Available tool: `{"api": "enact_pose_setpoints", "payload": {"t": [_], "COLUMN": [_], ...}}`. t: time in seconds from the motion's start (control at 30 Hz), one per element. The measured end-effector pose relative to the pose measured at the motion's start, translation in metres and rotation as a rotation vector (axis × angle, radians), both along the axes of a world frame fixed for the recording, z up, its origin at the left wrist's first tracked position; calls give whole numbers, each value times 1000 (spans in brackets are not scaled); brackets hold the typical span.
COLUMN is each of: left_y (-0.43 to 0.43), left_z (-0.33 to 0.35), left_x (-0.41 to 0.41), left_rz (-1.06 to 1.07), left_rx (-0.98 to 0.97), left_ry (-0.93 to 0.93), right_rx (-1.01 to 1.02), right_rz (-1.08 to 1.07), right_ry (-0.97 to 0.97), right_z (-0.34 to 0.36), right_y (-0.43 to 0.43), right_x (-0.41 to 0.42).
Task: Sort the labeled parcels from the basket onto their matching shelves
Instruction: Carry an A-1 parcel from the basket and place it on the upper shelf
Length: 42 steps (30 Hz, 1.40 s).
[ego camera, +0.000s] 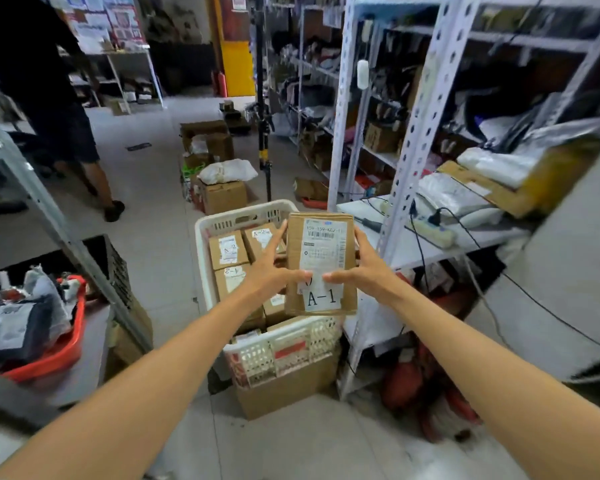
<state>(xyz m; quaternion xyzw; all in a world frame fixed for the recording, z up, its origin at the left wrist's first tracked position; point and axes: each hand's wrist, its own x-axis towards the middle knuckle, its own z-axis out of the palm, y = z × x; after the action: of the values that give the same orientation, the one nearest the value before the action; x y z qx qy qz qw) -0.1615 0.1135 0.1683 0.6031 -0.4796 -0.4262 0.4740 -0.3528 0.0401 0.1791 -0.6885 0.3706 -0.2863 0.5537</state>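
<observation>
I hold a flat brown cardboard parcel (321,244) upright above the white plastic basket (284,344). Its white label reads A-1. My left hand (271,268) grips its left edge, thumb on the front label. My right hand (368,268) grips the right edge, thumb on the label too. Inside the basket lie several brown parcels, among them one marked A-2 (227,251). The basket sits on a cardboard box (284,389).
A white metal shelf rack (420,129) with bags, parcels and a power strip stands right. A red tub (66,348) of bagged items sits left on a grey shelf. Boxes (222,195) and a tripod pole (264,133) stand ahead; a person (49,98) walks at far left.
</observation>
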Motion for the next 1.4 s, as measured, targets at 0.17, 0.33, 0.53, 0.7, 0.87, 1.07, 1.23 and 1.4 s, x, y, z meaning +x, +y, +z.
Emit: {"api": "enact_pose_setpoints", "payload": {"t": [0.17, 0.33, 0.53, 0.7, 0.87, 1.07, 1.23, 1.4], "left_y": [12, 6, -23, -41, -35, -17, 10, 58], "left_z": [-2, 4, 20, 35, 48, 59, 74, 91], "left_x": [-64, -133, -243, -355, -456, -543, -596, -640], "left_rz": [-104, -231, -523, -892, -1162, -1474, -1636, -1854], "left_rx": [-33, -34, 11, 12, 28, 31, -7, -7], "left_ry": [60, 128, 129, 148, 237, 280, 300, 338], "right_rx": [44, 112, 61, 10, -23, 49, 256, 448], "right_rz": [-102, -217, -533, -831, -1077, -1506, -1666, -1805], "right_ry": [-55, -99, -175, -169, -71, 164, 324, 522], "right_z": [-8, -1, 3, 24, 48, 64, 65, 50], "right_y": [27, 48, 82, 124, 184, 270, 330, 380], "right_x": [-74, -148, -254, -346, -416, -461, -461, -439]}}
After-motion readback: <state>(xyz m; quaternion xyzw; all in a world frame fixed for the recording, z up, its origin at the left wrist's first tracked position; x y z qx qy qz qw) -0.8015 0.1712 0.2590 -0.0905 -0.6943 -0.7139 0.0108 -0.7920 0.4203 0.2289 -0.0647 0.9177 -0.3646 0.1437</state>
